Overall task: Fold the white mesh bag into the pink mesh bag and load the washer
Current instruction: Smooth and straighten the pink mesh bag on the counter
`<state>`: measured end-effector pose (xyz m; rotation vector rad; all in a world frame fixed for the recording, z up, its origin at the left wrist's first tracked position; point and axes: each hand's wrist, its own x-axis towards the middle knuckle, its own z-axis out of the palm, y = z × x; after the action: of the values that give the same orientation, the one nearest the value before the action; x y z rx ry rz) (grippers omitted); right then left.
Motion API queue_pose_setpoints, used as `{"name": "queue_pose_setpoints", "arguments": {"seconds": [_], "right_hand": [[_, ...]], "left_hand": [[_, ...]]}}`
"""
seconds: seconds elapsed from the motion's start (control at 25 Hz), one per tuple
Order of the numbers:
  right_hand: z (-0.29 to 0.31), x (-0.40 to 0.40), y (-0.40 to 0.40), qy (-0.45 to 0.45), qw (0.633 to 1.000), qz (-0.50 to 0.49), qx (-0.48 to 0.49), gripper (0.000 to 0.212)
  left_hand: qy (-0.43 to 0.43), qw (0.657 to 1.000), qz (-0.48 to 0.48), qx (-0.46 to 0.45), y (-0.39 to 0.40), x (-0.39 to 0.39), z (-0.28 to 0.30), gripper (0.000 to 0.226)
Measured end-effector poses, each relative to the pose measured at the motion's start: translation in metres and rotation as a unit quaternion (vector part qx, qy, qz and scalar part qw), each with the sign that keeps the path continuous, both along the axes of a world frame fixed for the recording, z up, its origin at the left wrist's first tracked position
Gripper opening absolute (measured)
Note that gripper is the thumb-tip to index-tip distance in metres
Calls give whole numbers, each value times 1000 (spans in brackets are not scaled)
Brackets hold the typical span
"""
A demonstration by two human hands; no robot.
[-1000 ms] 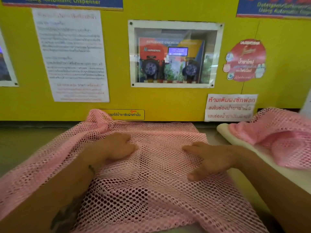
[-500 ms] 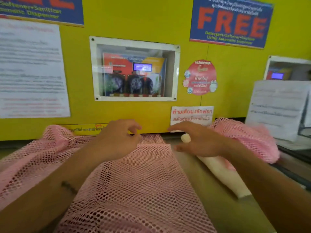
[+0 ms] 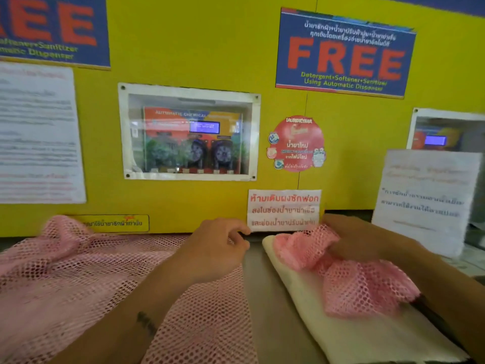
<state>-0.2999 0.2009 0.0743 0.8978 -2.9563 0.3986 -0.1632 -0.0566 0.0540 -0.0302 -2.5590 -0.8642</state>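
We find a large pink mesh bag (image 3: pixel 78 279) spread flat on the grey surface (image 3: pixel 265 298), cut off at the left and bottom edges. The left hand (image 3: pixel 217 248) sits over its far right corner, fingers curled with thumb meeting forefinger; whether mesh is pinched there we cannot tell. To the right, well apart from that bag, lies the white mesh bag (image 3: pixel 328 324), folded flat; its near end runs out of view. A bunched pink mesh piece (image 3: pixel 362 279) rests on top of it. The right hand (image 3: pixel 351 240) is blurred and lies on this bunch at its far end; its grip is unreadable. Behind stands a yellow panel (image 3: pixel 210 48) with a windowed dispenser (image 3: pixel 189 132).
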Motion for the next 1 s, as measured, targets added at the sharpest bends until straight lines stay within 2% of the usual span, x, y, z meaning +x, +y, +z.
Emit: {"name": "queue_pose_setpoints", "arguments": {"seconds": [0.12,0.2,0.32,0.4,0.44,0.48,0.56,0.64,0.68,0.76,0.84,0.92,1.0], "right_hand": [[15,1,-18,32,997,64,-42,25],[35,14,-35,65,990,104,-76,16],[56,44,-68,152,952,160,-213,15],[58,59,-93,169,926,205,-268,18],[56,63,-103,157,928,220,-256,20],[52,65,-110,125,942,227,-215,24],[44,64,-116,8,975,208,-79,45],[30,52,-115,-67,983,164,45,66],[20,43,-115,-66,984,151,72,63],[3,26,-116,-21,988,136,64,39],[-6,19,-117,24,991,130,-4,26],[-3,16,-118,47,989,117,-76,22],[11,16,-119,6,989,125,-77,13]], "left_hand": [[4,1000,17,16,5,1,-12,24],[18,999,19,33,2,4,-18,30],[52,994,-1,96,-1,8,-18,70],[53,983,-36,172,-5,10,-14,84],[65,981,-32,180,-9,11,-15,82],[91,984,-3,150,-16,11,-17,69],[140,982,98,77,-32,15,-16,37],[188,961,183,88,-52,22,-9,31],[220,944,213,121,-63,26,-4,32],[270,912,234,201,-80,33,8,37],[267,901,230,254,-89,39,14,43],[214,918,223,249,-93,43,20,44],[120,950,235,170,-104,47,34,38]]}}
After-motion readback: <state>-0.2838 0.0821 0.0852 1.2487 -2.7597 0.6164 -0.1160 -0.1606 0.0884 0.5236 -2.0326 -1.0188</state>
